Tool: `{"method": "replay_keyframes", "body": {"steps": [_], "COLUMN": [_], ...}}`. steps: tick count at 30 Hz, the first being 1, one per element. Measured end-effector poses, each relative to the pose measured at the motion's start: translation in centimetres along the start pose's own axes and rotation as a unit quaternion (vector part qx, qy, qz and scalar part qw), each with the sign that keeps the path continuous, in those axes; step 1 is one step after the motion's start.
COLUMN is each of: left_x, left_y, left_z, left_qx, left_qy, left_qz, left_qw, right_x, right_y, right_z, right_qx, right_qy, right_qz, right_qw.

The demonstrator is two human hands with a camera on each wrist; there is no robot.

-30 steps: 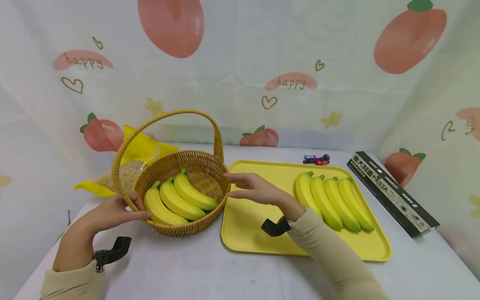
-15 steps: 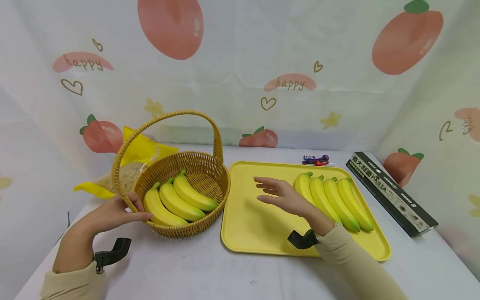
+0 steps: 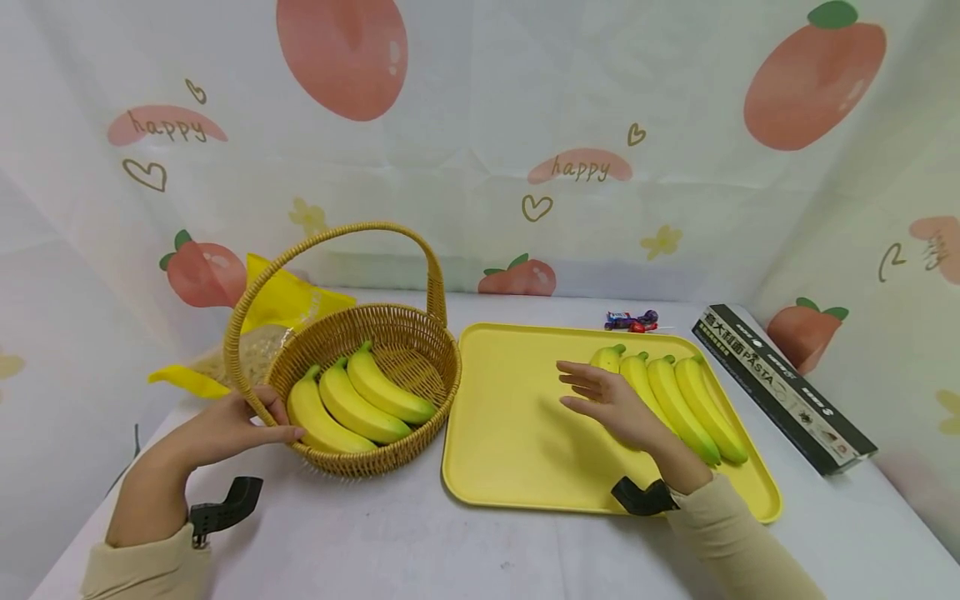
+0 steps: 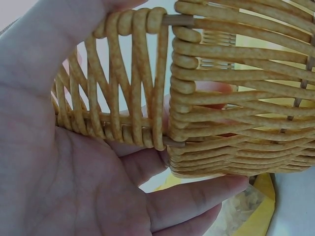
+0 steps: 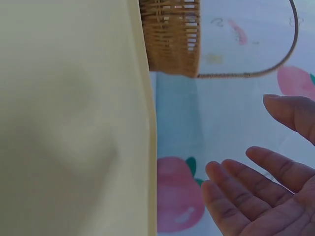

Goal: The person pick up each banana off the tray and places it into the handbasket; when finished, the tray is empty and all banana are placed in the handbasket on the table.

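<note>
A woven basket (image 3: 390,327) with a tall handle holds three yellow bananas (image 3: 352,402). My left hand (image 3: 251,421) grips the basket's rim at the left foot of the handle; in the left wrist view the thumb and fingers of that left hand (image 4: 64,162) wrap round the wicker basket (image 4: 221,98). To the right lies a yellow tray (image 3: 510,450) with several bananas (image 3: 682,400) in a row. My right hand (image 3: 596,393) hovers open over the leftmost of them, fingers straight, holding nothing. The right wrist view shows the right hand's fingers (image 5: 256,196) spread beside the tray (image 5: 69,123).
A black pasta box (image 3: 780,387) lies right of the tray, near the table's right edge. Wrapped candies (image 3: 632,318) sit behind the tray. A yellow bag (image 3: 288,298) lies behind the basket. A printed cloth backdrop closes in the table on three sides.
My right hand has moved right from the basket's rim, across the tray, to above the leftmost banana there. The left hand and basket have stayed put.
</note>
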State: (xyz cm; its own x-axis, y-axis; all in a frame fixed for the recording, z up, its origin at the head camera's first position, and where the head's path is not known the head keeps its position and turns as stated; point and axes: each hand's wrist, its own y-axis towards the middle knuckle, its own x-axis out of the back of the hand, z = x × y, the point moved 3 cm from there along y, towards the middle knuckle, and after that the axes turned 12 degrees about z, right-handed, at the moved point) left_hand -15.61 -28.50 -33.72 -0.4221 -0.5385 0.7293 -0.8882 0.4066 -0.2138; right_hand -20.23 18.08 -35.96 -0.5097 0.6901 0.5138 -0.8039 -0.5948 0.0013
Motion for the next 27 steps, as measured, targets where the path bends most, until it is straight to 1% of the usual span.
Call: {"method": "replay_keyframes", "body": {"steps": [3,8,11,14,19,25,27], "left_x": [0.0,0.0,0.0,0.0,-0.1,-0.1,-0.1], "left_y": [0.0,0.0,0.0,0.0,0.0,0.0,0.0], "left_z": [0.0,0.0,0.0,-0.1,-0.1,0.0,0.1], "left_qx": [0.002,0.001,0.007,0.012,0.012,0.013,0.015], "left_qy": [-0.001,0.000,0.000,-0.002,-0.003,-0.001,-0.002], "left_qz": [0.002,0.001,0.002,0.004,0.008,0.011,0.013], "left_qw": [1.0000,1.0000,1.0000,0.9999,0.9999,0.9999,0.9998], "right_x": [0.7,1.4,1.5,1.5,1.5,1.3,1.1], "right_y": [-0.6,-1.7,-2.1,-2.3,-2.2,-2.2,-2.2], "right_z": [-0.7,-1.8,-2.3,-2.8,-3.7,-4.5,-4.6], "right_qx": [-0.006,-0.032,-0.047,-0.059,-0.066,-0.065,-0.056], "right_qy": [-0.001,0.003,0.003,-0.001,-0.009,-0.039,-0.059], "right_qz": [-0.025,-0.071,-0.082,-0.082,-0.075,-0.050,-0.041], "right_qw": [1.000,0.997,0.996,0.995,0.995,0.996,0.996]}}
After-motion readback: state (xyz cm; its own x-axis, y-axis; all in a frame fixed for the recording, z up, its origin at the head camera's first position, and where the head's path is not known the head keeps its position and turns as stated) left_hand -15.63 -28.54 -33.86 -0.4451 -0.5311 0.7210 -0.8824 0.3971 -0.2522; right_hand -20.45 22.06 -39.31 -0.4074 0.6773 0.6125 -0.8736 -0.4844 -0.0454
